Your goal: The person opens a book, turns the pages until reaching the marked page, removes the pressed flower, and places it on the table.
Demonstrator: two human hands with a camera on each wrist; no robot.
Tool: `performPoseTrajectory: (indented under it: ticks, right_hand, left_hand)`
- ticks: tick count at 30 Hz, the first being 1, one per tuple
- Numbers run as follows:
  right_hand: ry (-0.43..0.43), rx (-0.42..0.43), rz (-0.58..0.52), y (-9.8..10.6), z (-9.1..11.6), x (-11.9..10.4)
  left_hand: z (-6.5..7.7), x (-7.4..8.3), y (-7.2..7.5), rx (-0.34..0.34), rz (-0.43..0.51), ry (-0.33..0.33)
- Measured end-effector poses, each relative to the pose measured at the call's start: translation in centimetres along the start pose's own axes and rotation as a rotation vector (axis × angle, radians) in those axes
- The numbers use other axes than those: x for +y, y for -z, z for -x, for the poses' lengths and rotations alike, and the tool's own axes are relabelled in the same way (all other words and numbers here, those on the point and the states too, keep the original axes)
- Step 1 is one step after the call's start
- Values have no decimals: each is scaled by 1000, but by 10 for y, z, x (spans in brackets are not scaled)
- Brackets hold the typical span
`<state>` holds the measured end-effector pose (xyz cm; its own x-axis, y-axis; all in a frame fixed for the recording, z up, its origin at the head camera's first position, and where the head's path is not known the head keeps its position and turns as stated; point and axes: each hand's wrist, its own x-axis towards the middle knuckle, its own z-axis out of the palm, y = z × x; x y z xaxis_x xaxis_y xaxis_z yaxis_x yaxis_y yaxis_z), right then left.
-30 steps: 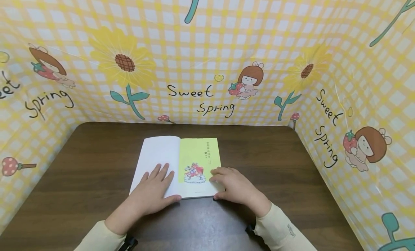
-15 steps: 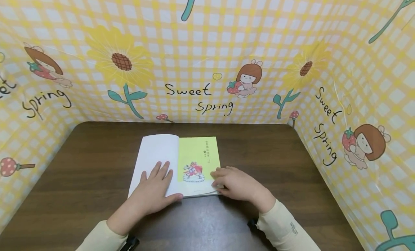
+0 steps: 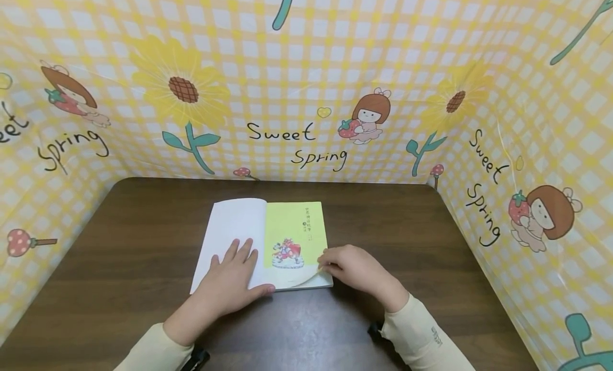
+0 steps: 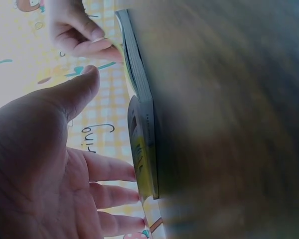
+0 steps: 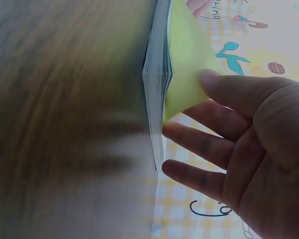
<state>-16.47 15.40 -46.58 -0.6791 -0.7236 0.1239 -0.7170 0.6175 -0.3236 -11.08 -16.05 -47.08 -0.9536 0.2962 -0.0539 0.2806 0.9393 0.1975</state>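
An open book (image 3: 292,222) lies on the brown table, a blank white page on its left and a green-and-white page with a small colour picture on its right. My left hand (image 3: 227,283) rests with spread, straight fingers on the white page, its thumb by the bottom of the spine. At the lower right corner my right hand (image 3: 359,270) pinches the page, which curls up off the leaves below. The right wrist view shows the lifted page (image 5: 189,59) between thumb and forefinger, the other fingers near the book's edge. In the left wrist view the book's page block (image 4: 137,64) stands edge-on.
The dark wooden table (image 3: 119,243) extends around the book. A yellow checked cloth (image 3: 287,83) printed with flowers and figures rises along its back and both sides.
My right hand has gone from lying on the page's right edge to pinching its corner, which has lifted and curled. My left hand has stayed nearly still on the white page.
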Motion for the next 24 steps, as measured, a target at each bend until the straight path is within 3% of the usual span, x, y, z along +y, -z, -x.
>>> performPoseTrajectory:
  ticks: [5,12,24]
  right_hand:
    - [-130,25,-106,1,-1,-3]
    - [-232,92,-191,0,-3,-8]
    - [-251,234,-118,-1,-6,-18]
  left_hand:
    - [-1,4,1,-5,-9,21]
    - [-3,9,-1,12,-20,51]
    - [-8,17,-5,94,-61,70]
